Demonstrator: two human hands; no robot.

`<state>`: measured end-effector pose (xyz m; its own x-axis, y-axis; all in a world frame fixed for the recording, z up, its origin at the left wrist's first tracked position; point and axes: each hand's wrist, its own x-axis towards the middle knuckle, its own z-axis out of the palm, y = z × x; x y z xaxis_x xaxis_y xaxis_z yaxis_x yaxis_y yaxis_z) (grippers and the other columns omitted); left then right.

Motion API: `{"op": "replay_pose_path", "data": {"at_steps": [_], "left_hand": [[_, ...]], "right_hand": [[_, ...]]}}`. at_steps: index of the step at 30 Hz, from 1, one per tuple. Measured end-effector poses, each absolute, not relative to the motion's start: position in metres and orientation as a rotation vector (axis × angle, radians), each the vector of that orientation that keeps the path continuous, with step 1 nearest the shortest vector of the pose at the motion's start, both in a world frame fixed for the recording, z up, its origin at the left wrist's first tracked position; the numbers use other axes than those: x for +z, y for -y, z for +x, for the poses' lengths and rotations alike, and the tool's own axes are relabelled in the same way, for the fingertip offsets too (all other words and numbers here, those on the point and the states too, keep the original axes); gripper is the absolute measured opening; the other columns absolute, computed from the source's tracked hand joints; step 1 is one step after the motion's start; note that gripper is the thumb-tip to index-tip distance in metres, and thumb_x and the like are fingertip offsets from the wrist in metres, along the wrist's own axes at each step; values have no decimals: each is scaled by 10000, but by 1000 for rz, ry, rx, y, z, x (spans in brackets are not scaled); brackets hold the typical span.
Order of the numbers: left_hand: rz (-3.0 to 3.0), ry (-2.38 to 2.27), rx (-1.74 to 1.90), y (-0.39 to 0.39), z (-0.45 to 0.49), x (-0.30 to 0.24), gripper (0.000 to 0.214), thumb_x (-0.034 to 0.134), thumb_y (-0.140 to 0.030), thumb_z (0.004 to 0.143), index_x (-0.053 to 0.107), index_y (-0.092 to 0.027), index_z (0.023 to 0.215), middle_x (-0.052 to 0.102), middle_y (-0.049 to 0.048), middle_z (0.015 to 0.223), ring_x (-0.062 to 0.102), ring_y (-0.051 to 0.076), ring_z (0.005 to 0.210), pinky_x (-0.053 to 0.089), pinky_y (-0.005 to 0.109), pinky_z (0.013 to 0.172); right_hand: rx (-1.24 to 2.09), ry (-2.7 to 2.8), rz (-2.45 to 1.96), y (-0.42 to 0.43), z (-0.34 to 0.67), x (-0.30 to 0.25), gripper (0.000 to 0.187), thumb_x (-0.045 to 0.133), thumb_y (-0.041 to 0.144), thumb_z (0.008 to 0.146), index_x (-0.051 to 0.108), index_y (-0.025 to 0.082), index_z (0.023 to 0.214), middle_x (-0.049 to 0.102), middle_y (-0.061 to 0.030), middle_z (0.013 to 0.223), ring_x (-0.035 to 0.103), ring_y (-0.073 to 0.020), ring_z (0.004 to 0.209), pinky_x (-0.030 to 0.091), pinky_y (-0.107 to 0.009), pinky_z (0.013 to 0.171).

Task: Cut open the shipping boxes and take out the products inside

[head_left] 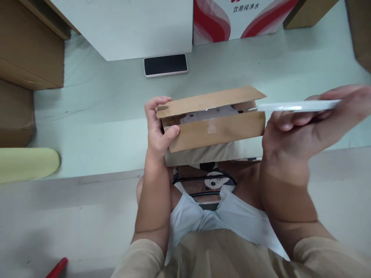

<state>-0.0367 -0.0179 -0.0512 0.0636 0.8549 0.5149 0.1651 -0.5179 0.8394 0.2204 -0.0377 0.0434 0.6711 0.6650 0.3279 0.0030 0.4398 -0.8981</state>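
My left hand (159, 131) is closed around the left end of a small brown cardboard box (220, 129), thumb on the front side and fingers at the back edge. The box's long top flap (208, 101) stands partly raised. Through the gap, white and printed contents (207, 114) show; I cannot tell what they are. My right hand (307, 129) is closed on a slim, flat white object (298, 106). Its thin end reaches the right end of the box; its exact kind is not clear.
A phone (165, 65) lies on the pale green tabletop (101, 116), beyond the box. Behind it stand a white box (139, 27) and a red-and-white carton (240, 19). Brown boxes (26, 50) are at the left, near a yellow-green rounded object (29, 165). Something red (58, 267) shows at lower left.
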Motion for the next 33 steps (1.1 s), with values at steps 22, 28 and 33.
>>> {"op": "replay_pose_path", "data": {"at_steps": [22, 28, 33], "left_hand": [[1699, -1038, 1565, 25, -37, -41, 698, 295, -757, 988, 755, -253, 840, 500, 9, 1502, 503, 314, 1370, 471, 496, 1214], [1650, -1040, 1639, 28, -29, -38, 716, 274, -762, 973, 695, -236, 731, 531, 26, 1422, 502, 330, 1362, 480, 534, 1193], [1557, -953, 1730, 34, -21, -28, 627, 299, -633, 987, 658, -224, 675, 559, 32, 1356, 538, 282, 1276, 510, 471, 1107]], "right_hand": [[364, 1396, -1886, 22, 290, -37, 319, 585, 475, 889, 738, 228, 1020, 495, -109, 1121, 498, -305, 1187, 366, -590, 1123], [285, 1613, -1247, 38, 268, -21, 887, -4, 742, 999, 739, 259, 959, 525, -91, 1284, 554, -279, 1335, 471, -535, 1140], [294, 1764, -1244, 51, 260, -11, 979, -4, 868, 921, 773, 272, 939, 440, -51, 1486, 440, -352, 1489, 480, -577, 1150]]}}
